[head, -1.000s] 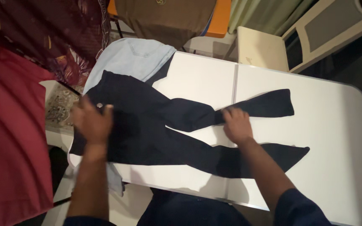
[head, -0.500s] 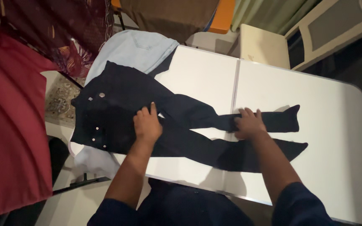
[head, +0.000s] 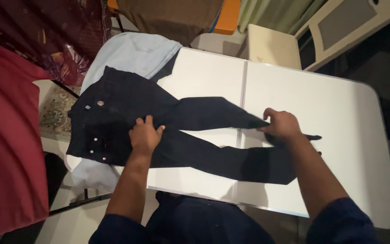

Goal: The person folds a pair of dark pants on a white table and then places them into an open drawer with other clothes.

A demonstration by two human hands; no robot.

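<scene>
Dark navy jeans (head: 127, 113) with metal buttons lie spread on a white folding table (head: 339, 122), waistband at the left and legs running right. My left hand (head: 144, 134) presses flat on the crotch area where the two legs split. Over at the far leg's hem, near the table's centre seam, my right hand (head: 281, 126) pinches the fabric. The near leg (head: 231, 160) lies flat below my right forearm.
A light blue garment (head: 129, 54) lies under the jeans at the table's left end and hangs off it. Red cloth (head: 5, 149) hangs at far left. A brown garment (head: 168, 13) and a cream cabinet (head: 271, 45) stand beyond the table.
My left hand slid right from the waistband to the crotch. My right hand moved along the far leg toward its hem, drawing that leg straighter and closer to the near one.
</scene>
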